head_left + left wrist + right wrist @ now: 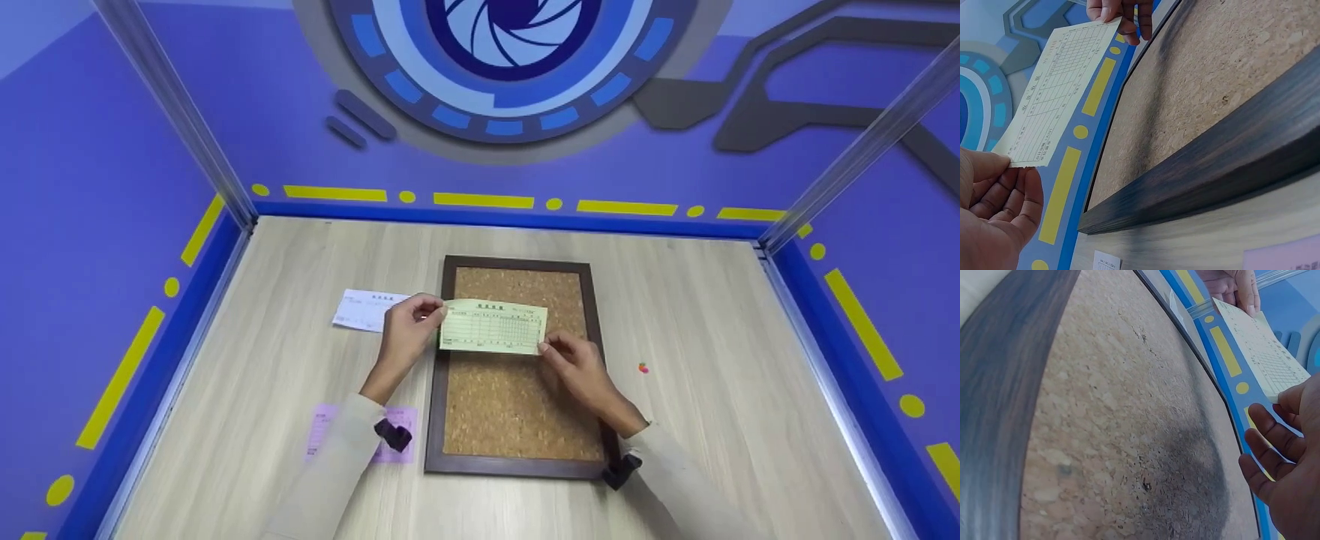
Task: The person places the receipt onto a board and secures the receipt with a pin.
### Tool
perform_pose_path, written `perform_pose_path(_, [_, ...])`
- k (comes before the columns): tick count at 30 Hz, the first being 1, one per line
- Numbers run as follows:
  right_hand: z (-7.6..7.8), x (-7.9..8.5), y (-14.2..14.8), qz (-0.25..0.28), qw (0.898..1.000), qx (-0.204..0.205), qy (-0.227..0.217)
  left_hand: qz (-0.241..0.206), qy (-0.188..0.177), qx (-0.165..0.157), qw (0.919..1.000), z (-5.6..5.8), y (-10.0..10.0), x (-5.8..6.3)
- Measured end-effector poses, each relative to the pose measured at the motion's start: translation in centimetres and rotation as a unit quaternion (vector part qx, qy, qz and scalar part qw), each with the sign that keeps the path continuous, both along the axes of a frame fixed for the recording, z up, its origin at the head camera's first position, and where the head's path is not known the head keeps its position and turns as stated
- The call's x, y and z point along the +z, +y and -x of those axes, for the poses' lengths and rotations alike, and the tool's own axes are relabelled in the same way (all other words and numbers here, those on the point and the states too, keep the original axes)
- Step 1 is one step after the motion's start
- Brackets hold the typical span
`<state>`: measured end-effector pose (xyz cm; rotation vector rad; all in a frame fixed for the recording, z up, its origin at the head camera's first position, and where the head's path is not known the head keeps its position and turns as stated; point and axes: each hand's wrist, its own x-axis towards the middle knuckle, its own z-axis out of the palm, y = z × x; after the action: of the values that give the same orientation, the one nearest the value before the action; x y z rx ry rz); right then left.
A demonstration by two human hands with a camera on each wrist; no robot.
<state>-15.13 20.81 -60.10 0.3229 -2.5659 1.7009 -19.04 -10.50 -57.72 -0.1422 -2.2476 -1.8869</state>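
A pale yellow-green printed form slip (493,327) is held up over the upper half of a dark-framed cork board (525,409). My left hand (407,332) pinches its left end between thumb and finger, near the upper corner. At the lower right corner, my right hand (581,367) pinches it the same way. In the left wrist view the slip (1064,90) spans between both hands, apart from the cork. The right wrist view shows the right thumb on the slip's corner, the other fingers (1275,444) loosely bent.
Left of the board lie a white form slip (360,310), partly behind the left hand, and a purple form slip (401,435), partly under the left forearm. Small coloured pins (643,367) sit right of the board. Blue panels (495,169) enclose the wooden table (712,315).
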Motion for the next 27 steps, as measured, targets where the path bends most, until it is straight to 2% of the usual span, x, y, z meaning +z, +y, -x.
perform_pose_path(6, [-0.1, 0.2, 0.6, -0.009, 1.0, -0.001, 0.003, 0.006, -0.002, -0.002, 1.0, 0.1, 0.6, 0.0])
perform_pose_path(14, [-0.1, 0.1, 1.3, 0.02, 1.0, -0.003, -0.013, -0.004, -0.006, -0.013, 0.9999, 0.2, 1.3, -0.2])
perform_pose_path(20, [-0.2, 0.1, 1.7, 0.019, 1.0, 0.0, -0.005, -0.002, -0.012, -0.015, 0.9998, 0.4, 1.5, -0.5])
perform_pose_path(27, [-0.1, -0.1, 2.2, 0.021, 0.999, -0.024, 0.004, 0.002, -0.015, -0.022, 0.9996, 0.6, 2.3, -0.7])
